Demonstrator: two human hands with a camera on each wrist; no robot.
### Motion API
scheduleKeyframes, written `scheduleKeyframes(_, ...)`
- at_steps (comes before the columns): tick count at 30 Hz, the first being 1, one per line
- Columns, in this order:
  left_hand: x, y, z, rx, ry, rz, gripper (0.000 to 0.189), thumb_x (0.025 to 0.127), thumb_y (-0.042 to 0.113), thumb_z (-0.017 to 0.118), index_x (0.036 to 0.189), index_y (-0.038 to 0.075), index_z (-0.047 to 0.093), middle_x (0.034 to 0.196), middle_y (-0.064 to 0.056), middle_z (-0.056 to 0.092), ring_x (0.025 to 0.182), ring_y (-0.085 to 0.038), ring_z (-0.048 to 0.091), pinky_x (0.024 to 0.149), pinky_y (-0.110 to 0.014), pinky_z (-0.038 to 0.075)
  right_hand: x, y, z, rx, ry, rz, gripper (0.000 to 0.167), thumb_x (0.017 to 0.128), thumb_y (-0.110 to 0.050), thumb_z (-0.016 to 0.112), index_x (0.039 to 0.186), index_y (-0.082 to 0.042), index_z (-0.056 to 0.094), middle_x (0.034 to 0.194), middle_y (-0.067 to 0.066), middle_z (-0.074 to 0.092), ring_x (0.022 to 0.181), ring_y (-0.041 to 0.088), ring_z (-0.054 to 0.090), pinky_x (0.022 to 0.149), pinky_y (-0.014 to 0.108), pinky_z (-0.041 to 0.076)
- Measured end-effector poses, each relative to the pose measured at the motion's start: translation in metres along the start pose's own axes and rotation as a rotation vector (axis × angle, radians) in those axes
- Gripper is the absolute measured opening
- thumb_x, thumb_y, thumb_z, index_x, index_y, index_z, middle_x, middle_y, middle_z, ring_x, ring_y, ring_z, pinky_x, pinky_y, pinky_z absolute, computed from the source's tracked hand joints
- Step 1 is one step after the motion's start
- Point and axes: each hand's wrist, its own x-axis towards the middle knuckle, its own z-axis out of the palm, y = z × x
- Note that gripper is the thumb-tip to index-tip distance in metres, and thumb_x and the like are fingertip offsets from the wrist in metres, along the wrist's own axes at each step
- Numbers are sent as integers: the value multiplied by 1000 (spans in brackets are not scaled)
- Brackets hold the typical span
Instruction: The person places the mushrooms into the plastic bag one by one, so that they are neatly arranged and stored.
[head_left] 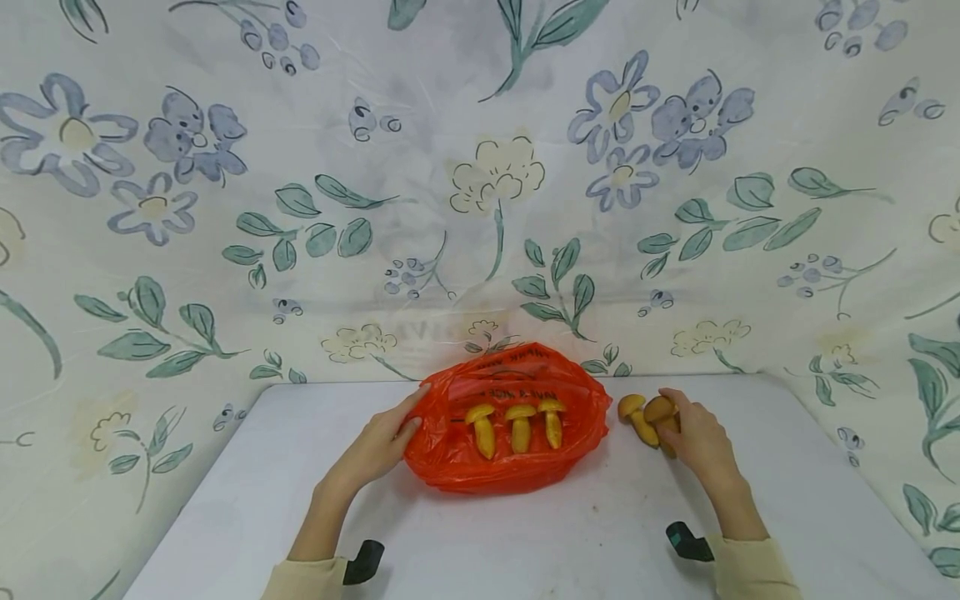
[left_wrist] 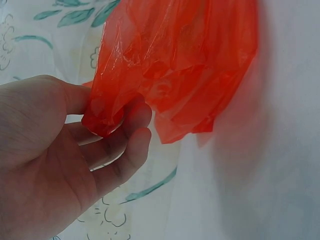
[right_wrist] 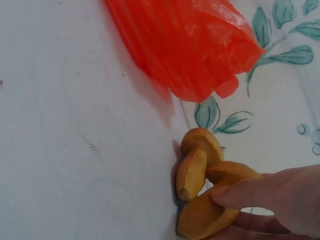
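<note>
A red plastic bag (head_left: 450, 471) lies on the white table with its mouth spread open, and three yellow-brown mushrooms (head_left: 521, 429) lie in a row in it. My left hand (head_left: 382, 443) pinches the bag's left edge between thumb and fingers; in the left wrist view the thin red film (left_wrist: 107, 107) passes between them. To the right of the bag, my right hand (head_left: 699, 437) holds a mushroom (right_wrist: 205, 212) by its cap and stem, thumb across it. Another mushroom (head_left: 637, 421) lies on the table right beside the held one, between it and the bag.
A floral cloth (head_left: 480, 208) hangs behind the table's back edge. The white tabletop (head_left: 540, 542) extends in front of the bag, with small dark specks. Black wrist-camera mounts (head_left: 363, 562) stick out from both sleeves.
</note>
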Motion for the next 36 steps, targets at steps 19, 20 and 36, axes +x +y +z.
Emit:
scheduleKeyframes(19,0,2,1,-10,-4,-9,55,100,7,52,153,12,35,151,-18,45,111,-27,59,100,-47,52,2,4,1,12,-6,-19,57,89,-8,69,139,-3,42,103,25,61,78,27,53,65,36,55)
scheduleKeyframes(20,0,2,1,-10,-5,-6,55,100,7,52,153,12,35,151,-18,45,113,-28,59,100,-47,52,2,4,1,14,-8,-16,57,89,-9,69,139,-3,42,104,25,61,79,27,53,66,36,56)
scheduleKeyframes(36,0,4,2,-11,-9,-15,55,100,6,51,152,11,35,150,-18,46,113,-29,59,100,-48,52,4,6,-1,48,-20,-13,56,90,-7,67,139,-1,41,97,22,61,75,24,54,61,31,55)
